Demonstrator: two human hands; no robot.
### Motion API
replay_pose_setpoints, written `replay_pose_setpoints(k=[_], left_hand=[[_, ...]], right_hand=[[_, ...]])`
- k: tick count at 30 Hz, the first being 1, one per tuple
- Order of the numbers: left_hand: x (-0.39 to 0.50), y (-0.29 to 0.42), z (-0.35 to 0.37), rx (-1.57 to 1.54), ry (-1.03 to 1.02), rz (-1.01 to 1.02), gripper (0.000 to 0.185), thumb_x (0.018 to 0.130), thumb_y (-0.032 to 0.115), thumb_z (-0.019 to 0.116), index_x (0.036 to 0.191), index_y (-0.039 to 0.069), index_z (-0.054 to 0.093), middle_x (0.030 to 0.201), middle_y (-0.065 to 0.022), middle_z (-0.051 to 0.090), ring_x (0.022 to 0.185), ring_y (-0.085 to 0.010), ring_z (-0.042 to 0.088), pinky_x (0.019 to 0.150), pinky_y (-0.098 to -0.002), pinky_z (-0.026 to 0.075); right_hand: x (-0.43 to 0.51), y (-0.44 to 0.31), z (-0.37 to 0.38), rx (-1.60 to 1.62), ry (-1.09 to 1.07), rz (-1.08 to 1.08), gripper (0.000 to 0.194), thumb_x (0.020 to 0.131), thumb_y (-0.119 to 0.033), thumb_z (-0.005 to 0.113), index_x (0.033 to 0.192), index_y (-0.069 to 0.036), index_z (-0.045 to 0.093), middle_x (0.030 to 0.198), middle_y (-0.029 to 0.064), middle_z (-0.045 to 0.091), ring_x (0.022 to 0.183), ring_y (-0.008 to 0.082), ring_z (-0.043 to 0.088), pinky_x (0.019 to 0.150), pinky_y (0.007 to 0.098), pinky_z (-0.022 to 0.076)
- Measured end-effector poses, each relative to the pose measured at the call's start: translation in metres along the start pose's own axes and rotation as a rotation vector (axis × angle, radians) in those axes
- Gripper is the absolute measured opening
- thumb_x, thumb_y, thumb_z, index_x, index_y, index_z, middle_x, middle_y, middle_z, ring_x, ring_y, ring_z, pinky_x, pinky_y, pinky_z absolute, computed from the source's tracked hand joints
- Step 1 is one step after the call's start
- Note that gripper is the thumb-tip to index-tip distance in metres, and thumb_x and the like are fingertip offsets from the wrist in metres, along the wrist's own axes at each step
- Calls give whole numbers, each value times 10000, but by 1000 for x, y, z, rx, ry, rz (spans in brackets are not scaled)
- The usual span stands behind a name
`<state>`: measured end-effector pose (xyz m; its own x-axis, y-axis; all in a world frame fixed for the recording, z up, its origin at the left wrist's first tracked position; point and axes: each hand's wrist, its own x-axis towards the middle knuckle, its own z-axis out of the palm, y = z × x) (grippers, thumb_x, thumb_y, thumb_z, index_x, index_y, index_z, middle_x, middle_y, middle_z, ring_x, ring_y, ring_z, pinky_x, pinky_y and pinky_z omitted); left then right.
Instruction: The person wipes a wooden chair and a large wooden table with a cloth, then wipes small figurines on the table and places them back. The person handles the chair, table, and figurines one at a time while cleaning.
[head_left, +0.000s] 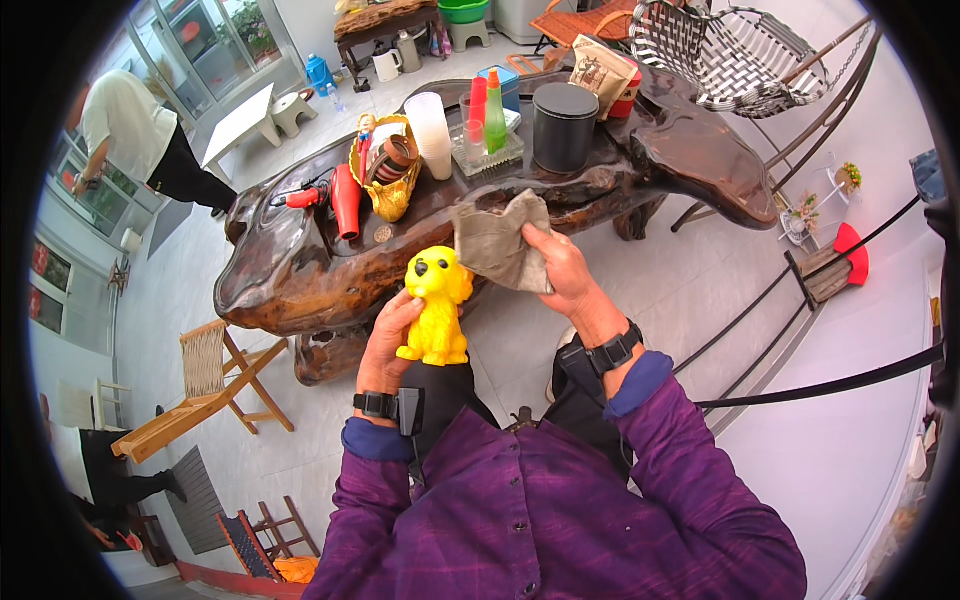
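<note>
My left hand grips a glossy yellow dog figurine by its side, holding it upright in front of the table's near edge. To its right, my right hand pinches a crumpled grey-brown cloth, whose left edge is close to the figurine's head; whether they touch I cannot tell. Beyond both hands is a dark polished wooden slab table. On it lie a red hair dryer and a golden basket holding a rolled belt and a small figure.
Stacked plastic cups, a green spray bottle and a black canister stand on the table. A wooden folding chair is at the left, a woven hanging seat at the upper right. Two people are at the left.
</note>
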<state>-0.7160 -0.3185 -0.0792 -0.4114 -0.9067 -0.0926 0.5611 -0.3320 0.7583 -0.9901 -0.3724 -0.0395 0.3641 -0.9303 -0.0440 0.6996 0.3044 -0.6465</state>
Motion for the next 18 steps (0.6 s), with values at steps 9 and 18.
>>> replay_pose_setpoints(k=[9, 18], left_hand=[[6, 8, 16, -18, -12, 61, 588, 890, 197, 769, 1378, -16, 517, 1261, -169, 660, 1111, -286, 684, 998, -452, 550], [9, 1, 28, 144, -35, -56, 597, 852, 137, 793, 1376, 1, 540, 1249, -97, 671, 1111, -221, 668, 1009, -395, 527]], right_hand=[[-4, 18, -16, -231, 141, 40, 363, 1043, -224, 559, 1320, 9, 583, 1229, 98, 670, 1085, 198, 667, 955, 366, 547], [0, 17, 1, -407, -31, 54, 369, 1033, -219, 599, 1334, -7, 583, 1225, 61, 667, 1069, 155, 657, 940, 329, 542]])
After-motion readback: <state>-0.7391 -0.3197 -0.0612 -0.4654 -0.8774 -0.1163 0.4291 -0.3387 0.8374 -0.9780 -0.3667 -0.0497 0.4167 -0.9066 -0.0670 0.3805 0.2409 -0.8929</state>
